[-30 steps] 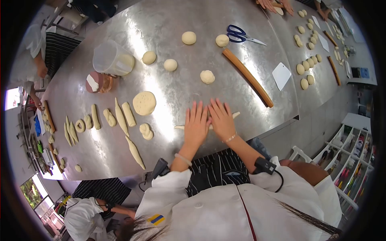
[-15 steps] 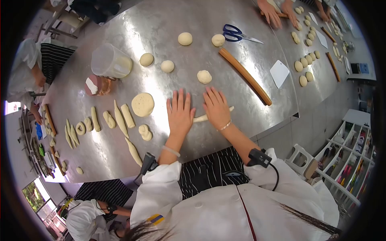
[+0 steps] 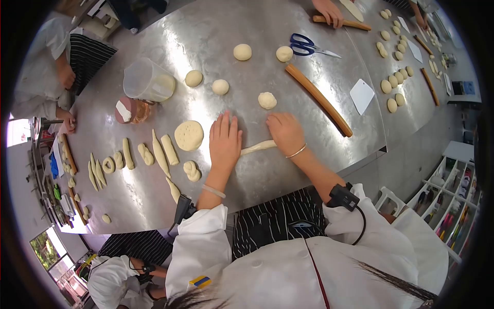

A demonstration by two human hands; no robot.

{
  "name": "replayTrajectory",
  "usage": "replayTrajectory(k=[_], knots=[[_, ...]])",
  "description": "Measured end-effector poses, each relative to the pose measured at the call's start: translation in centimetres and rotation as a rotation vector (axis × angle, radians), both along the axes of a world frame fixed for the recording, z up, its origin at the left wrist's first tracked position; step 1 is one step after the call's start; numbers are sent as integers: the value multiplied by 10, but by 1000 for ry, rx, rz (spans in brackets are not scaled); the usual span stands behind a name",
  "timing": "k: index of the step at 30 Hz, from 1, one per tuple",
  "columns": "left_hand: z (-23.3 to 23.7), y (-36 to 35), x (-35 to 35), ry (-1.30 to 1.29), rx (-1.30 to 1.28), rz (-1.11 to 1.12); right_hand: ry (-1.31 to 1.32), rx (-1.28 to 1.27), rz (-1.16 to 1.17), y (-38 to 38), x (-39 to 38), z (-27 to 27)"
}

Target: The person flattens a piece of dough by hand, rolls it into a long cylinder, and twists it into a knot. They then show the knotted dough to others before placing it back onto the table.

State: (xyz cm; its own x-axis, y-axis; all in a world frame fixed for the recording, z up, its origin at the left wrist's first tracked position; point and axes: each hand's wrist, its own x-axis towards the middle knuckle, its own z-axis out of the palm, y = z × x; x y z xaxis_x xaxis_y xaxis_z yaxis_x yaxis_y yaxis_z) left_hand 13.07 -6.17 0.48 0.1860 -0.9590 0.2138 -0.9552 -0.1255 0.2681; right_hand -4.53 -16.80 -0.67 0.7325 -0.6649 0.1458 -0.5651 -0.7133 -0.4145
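A thin rope of pale dough (image 3: 257, 147) lies across the steel table (image 3: 216, 31) in front of me. My left hand (image 3: 225, 141) lies flat on the rope's left end, fingers together and pointing away. My right hand (image 3: 285, 133) presses on its right end with the fingers curled over it. Only the stretch of rope between the two hands shows. A round dough ball (image 3: 267, 100) sits just beyond my right hand.
Shaped dough pieces (image 3: 154, 149) and a flat dimpled disc (image 3: 188, 135) lie to the left. Beyond are several dough balls (image 3: 220, 86), a plastic jug (image 3: 146, 80), a long wooden rolling pin (image 3: 319, 100), blue scissors (image 3: 306, 45), a white scraper (image 3: 362, 95). Other people work around the table.
My hands have slid apart along the dough rope, the left going left and the right going right. The rope is longer and thinner between them.
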Motion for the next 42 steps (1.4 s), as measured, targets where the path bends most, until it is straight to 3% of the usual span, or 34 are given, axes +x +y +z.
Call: replayTrajectory(k=[1, 3, 7, 9, 15, 17, 21, 24, 27, 32, 33, 35, 36, 40, 42], knots=[[1, -1, 0, 0, -2, -1, 0, -2, -1, -3, -1, 3], [3, -3, -4, 119, -65, -65, -242, -112, 25, -7, -3, 10], [-7, 5, -36, 258, 20, -149, -265, -33, 173, 18, 0, -1], [-13, 33, -43, 194, 115, -173, 62, -66, 170, 42, -15, 3], [-11, 113, -66, 99, 318, -295, 216, 60, 154, 119, -79, 4], [-19, 103, -65, 92, 345, -240, 211, 28, 136, 100, -64, 2], [-11, 19, -31, 61, 168, -67, 167, -8, 112, 31, -12, -12], [-12, 11, -13, 94, 185, -191, 78, 11, 137, 22, -19, -5], [-12, 60, -26, 113, 261, -319, 196, 54, 189, 62, -71, 5], [0, 150, -54, 76, 380, -326, 276, 145, 165, 119, -129, 23], [0, 146, -55, 77, 381, -326, 229, 131, 150, 114, -127, 28], [4, 126, -58, 35, 250, -113, 119, 109, 130, 91, -111, 19], [6, 107, -57, 34, 251, -114, 8, 78, 107, 74, -99, 12], [-3, 27, -64, 213, 175, -137, -3, -48, 219, 12, -43, -7], [-7, 28, -65, 259, 155, -184, 14, -50, 256, 12, -40, -5]])
